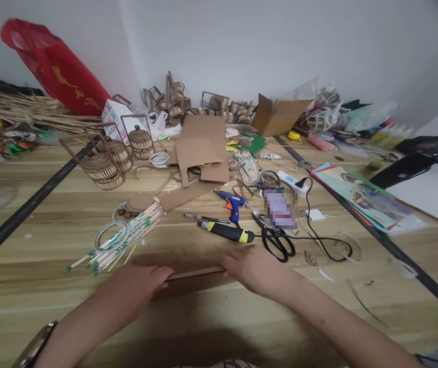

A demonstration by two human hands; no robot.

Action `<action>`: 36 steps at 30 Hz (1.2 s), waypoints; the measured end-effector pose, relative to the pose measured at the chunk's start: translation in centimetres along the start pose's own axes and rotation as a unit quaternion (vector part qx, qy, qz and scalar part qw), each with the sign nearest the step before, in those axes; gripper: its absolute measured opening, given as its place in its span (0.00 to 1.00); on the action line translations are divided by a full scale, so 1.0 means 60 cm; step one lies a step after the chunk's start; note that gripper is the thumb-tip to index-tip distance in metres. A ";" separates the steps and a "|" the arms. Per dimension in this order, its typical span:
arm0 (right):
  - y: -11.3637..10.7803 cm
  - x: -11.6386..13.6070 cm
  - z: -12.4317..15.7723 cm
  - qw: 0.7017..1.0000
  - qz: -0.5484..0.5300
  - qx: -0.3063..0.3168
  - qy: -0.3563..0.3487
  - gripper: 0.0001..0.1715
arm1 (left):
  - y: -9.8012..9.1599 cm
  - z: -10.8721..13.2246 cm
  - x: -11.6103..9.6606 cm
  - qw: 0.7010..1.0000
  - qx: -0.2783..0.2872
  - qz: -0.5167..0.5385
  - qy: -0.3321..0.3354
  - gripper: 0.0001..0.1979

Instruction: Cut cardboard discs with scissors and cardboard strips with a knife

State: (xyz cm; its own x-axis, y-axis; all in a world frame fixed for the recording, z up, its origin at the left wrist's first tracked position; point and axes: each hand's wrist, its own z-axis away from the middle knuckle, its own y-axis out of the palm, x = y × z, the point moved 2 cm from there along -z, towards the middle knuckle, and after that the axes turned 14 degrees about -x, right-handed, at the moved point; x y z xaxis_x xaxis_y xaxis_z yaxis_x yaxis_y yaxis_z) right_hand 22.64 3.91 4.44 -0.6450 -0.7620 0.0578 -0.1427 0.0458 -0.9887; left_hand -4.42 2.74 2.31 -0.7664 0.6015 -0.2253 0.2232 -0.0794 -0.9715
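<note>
My left hand [152,283] and my right hand [247,268] are closed on the two ends of a brown cardboard strip [196,273], near the front of the table. A pale, narrow edge runs along the strip between my thumbs. Several fingertips are hidden behind or under it. Just beyond the strip lies a black and yellow utility knife [224,231], with a pen [205,218] behind it. A blue hot glue gun [232,204] rests farther back. Black-handled scissors [278,244] lie close to my right hand.
Bundled wooden sticks [127,237] with green tips lie at the left, beside round bamboo baskets [102,166]. Cut cardboard sheets [199,148] occupy the middle back. A black cable [313,217] curls at the right, near a phone [279,208] and coloured sheets [360,191].
</note>
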 end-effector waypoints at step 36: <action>0.104 -0.008 0.049 0.983 0.029 -0.178 -0.032 0.13 | -0.008 0.136 -0.061 0.959 -0.267 -0.008 0.095 0.21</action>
State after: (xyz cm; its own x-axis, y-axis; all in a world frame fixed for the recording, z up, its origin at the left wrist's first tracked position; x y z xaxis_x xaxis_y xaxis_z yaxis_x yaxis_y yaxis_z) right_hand 24.26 2.65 -2.17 -0.6121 -0.7906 -0.0167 -0.3691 0.3043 -0.8782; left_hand -6.64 -5.94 3.03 -0.6608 0.7366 -0.1438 0.5277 0.3197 -0.7870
